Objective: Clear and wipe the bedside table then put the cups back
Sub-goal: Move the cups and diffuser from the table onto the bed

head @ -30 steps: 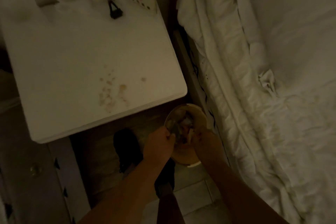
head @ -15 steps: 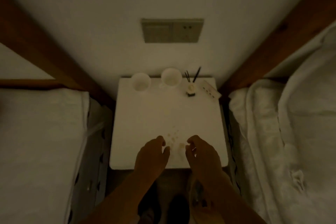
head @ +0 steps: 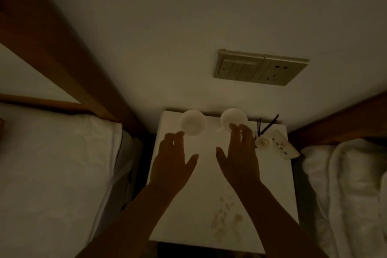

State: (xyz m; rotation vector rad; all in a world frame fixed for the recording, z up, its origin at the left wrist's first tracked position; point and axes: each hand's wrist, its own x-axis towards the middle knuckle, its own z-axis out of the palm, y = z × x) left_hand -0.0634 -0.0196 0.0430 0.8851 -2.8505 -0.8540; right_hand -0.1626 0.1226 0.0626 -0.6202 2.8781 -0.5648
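Observation:
Two white cups stand at the back of the white bedside table [head: 209,178], against the wall. My left hand [head: 173,161] hovers over the table with fingers spread, its fingertips at the near rim of the left cup [head: 192,122]. My right hand [head: 240,157] is also spread, fingertips touching or just short of the right cup [head: 233,118]. Neither hand holds anything. Brownish stains [head: 227,218] mark the table's near right part.
A reed diffuser with dark sticks [head: 263,132] and a white remote [head: 280,146] sit at the table's back right. Beds with white linen flank the table, left [head: 52,174] and right [head: 345,184]. A switch and socket panel [head: 259,67] is on the wall above.
A second ago both hands were down at a small bin on the floor. They rose over the table's front, then reached forward to the two cups at the back.

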